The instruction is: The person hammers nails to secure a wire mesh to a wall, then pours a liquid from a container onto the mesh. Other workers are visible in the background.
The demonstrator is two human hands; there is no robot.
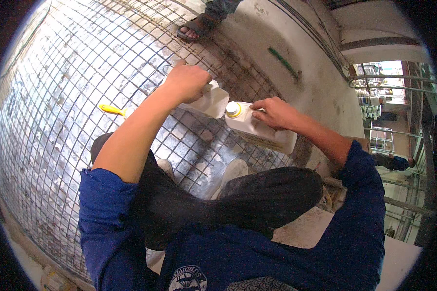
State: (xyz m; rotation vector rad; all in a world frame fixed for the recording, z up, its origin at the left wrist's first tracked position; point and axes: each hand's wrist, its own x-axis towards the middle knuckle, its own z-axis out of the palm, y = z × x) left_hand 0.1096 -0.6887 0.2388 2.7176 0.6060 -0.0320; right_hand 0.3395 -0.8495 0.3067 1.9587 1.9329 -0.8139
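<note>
My left hand [189,83] is closed on a white plastic container [213,102] with a wide open mouth, which looks like a cut jug. Just to its right, my right hand [277,114] grips a white plastic jug [257,131] by its upper side. The jug is tilted over, its white cap [233,107] with a yellow ring pointing toward the container. Cap and container rim are close together; whether they touch I cannot tell. A paintbrush with a yellow handle [112,109] lies on the mesh left of my left forearm, its bristles partly hidden.
Steel rebar mesh [53,145] spreads over the pale floor around my feet. Another person's sandaled foot [192,33] stands at the far edge. A green rod [284,63] lies on concrete at the upper right. Metal rails [398,76] and a further person [393,161] appear at far right.
</note>
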